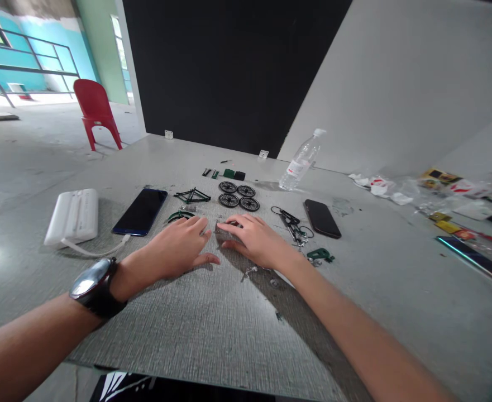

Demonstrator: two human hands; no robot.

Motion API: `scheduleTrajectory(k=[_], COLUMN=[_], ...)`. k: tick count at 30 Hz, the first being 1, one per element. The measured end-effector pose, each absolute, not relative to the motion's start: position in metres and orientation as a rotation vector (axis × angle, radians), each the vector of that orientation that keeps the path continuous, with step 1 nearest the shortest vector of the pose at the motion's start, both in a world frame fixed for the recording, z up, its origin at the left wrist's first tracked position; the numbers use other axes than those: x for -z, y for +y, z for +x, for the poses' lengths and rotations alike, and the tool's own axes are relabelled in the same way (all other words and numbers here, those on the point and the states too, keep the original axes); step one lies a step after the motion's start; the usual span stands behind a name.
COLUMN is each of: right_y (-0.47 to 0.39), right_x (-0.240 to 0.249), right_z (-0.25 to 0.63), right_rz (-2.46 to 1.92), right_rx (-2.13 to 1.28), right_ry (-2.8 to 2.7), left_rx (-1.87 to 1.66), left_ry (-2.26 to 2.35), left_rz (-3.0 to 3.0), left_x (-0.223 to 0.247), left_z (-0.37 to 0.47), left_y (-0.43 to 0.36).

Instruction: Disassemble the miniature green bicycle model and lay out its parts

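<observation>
My left hand (178, 248) rests low over the grey table with its fingers apart, just below a green curved part (180, 215). Opposite it, my right hand (252, 237) is also open, fingers curved and spread, near tiny pieces on the tabletop. No object shows in either hand. Beyond them lie several black spoked wheels (239, 195) and a dark green frame (192, 195). Dark small parts (290, 220) and a green piece (320, 254) lie right of my right hand. Clear bits (252, 271) are scattered below it.
A white power bank (73, 216) with a cable and a phone (141, 211) lie at left. Another phone (322, 218) and a clear bottle (301, 162) are at right. Wrappers (450, 187) and a dark shiny object (476, 261) lie far right. A red chair (95, 106) stands behind.
</observation>
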State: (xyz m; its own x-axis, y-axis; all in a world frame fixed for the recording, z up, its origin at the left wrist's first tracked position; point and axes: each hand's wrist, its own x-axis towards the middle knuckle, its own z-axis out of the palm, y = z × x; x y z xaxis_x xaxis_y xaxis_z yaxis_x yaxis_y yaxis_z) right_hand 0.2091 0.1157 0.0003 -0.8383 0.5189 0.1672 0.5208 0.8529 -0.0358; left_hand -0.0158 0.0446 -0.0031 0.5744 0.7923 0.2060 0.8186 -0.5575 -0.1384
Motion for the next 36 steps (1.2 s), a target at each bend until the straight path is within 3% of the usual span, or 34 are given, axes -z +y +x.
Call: scheduleTrajectory(k=[31, 36], right_y=[0.114, 0.119], right_x=[0.000, -0.017], right_z=[0.206, 0.215], right_rz=[-0.841, -0.848], right_rx=[0.025, 0.023], right_ry=[-2.860, -2.794], left_rx=[0.093, 0.071], left_ry=[-1.356, -1.381], left_rz=[-2.593, -2.583], left_x=[-0.001, -0.001], left_z=[-0.014, -0.014], left_y=[0.045, 0.044])
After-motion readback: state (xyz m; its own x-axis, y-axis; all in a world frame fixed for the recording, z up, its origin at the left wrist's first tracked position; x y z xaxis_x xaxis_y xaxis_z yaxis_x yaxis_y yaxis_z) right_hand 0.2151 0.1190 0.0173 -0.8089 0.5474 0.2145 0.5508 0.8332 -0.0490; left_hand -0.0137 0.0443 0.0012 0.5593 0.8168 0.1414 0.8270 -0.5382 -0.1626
